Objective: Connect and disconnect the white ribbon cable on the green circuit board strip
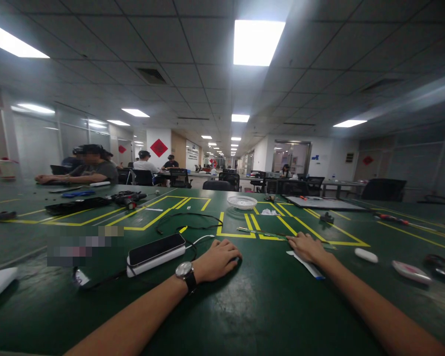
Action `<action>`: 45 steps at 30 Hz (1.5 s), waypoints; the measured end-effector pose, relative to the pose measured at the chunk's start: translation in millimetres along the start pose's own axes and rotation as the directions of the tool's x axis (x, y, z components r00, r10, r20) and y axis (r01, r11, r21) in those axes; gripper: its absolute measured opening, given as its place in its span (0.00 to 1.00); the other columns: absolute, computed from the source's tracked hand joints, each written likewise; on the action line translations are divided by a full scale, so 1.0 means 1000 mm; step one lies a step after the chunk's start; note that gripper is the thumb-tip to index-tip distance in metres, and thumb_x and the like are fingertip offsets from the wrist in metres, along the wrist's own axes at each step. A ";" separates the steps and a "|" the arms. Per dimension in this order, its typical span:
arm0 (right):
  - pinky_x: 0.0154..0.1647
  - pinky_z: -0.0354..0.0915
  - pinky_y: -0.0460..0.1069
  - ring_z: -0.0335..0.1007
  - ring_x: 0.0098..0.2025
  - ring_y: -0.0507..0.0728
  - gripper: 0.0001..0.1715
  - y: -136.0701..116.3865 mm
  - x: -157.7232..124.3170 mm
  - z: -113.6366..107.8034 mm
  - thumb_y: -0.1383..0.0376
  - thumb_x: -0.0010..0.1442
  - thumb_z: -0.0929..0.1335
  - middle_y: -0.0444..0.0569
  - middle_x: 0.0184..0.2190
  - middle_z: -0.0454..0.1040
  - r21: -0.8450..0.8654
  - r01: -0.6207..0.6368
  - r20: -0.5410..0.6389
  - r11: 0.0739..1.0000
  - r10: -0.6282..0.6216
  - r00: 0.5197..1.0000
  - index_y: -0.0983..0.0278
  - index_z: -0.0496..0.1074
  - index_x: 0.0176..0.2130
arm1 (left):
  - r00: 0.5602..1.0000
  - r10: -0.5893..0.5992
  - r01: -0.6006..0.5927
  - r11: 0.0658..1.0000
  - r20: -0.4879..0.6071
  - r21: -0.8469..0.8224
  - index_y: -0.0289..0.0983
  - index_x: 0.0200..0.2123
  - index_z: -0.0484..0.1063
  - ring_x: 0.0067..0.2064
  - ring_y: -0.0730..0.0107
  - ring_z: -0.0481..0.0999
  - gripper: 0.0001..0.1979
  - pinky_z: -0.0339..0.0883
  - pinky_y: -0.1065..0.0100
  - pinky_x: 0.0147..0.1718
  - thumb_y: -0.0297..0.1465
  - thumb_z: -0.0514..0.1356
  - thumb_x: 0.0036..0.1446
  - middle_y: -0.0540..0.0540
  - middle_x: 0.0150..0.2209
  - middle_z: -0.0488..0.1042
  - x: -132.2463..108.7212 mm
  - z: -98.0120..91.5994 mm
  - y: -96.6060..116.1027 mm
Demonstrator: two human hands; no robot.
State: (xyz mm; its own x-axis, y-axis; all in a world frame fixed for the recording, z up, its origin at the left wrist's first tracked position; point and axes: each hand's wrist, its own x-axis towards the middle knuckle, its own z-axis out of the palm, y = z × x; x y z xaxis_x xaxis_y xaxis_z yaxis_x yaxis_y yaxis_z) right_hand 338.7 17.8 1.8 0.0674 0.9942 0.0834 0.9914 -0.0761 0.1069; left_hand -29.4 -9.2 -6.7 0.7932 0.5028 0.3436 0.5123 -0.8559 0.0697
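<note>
My left hand (217, 259) lies palm down on the green table (244, 306), fingers stretched forward and a little bent, nothing visible in it. A wristwatch (185, 271) is on that wrist. To its left, a black-screened phone (157, 248) lies on a white box-like block (159, 262), with a white cable (200, 240) beside it. My right hand (306, 247) rests palm down with its fingers forward. It lies across a long thin strip (261, 232), and I cannot make out its kind. A white paper strip (309, 266) with a blue end sticks out below that hand.
Yellow tape outlines mark the table. A white basket (242, 201), crumpled tissue (269, 212) and black cable (178, 216) lie ahead. On the right are a white case (366, 255) and red-handled screwdriver (387, 217); on the left, a black tray (76, 204). A person (96, 170) sits at far left.
</note>
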 end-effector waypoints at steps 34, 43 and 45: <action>0.14 0.46 0.41 0.43 0.16 0.44 0.31 -0.005 -0.051 -0.073 0.50 0.54 0.72 0.33 0.19 0.50 0.969 0.247 -0.217 -0.006 -0.505 0.835 0.59 0.47 0.25 | 0.998 -0.004 0.005 1.000 -0.066 0.011 0.41 0.52 0.70 0.53 0.62 0.68 0.13 0.60 0.61 0.51 0.34 0.53 0.67 0.46 0.51 0.72 0.000 -0.004 0.007; 0.34 0.62 0.51 0.67 0.30 0.57 0.17 -0.002 -0.016 -0.042 0.52 0.60 0.59 0.49 0.27 0.71 0.281 0.201 -0.525 0.938 -0.024 0.851 0.60 0.65 0.31 | 0.998 -0.010 0.013 0.999 -0.070 0.043 0.42 0.51 0.71 0.52 0.61 0.69 0.13 0.61 0.62 0.48 0.35 0.54 0.67 0.46 0.49 0.73 0.001 -0.003 0.005; 0.45 0.64 0.54 0.70 0.44 0.62 0.25 0.000 -0.006 -0.027 0.49 0.61 0.58 0.57 0.42 0.74 0.240 0.211 -0.434 0.948 -0.090 0.897 0.64 0.70 0.45 | 0.998 -0.007 0.009 0.999 -0.063 0.039 0.42 0.51 0.70 0.51 0.61 0.69 0.13 0.61 0.62 0.47 0.35 0.53 0.67 0.46 0.49 0.73 0.001 -0.005 0.006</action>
State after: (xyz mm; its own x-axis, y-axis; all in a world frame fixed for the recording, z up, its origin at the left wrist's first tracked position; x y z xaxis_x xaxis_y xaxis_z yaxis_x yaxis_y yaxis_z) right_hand 335.3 9.4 28.0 -0.0776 0.8656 0.4948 0.9806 0.1558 -0.1187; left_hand -27.2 -14.6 -1.7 0.7676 0.4999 0.4011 0.5321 -0.8459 0.0359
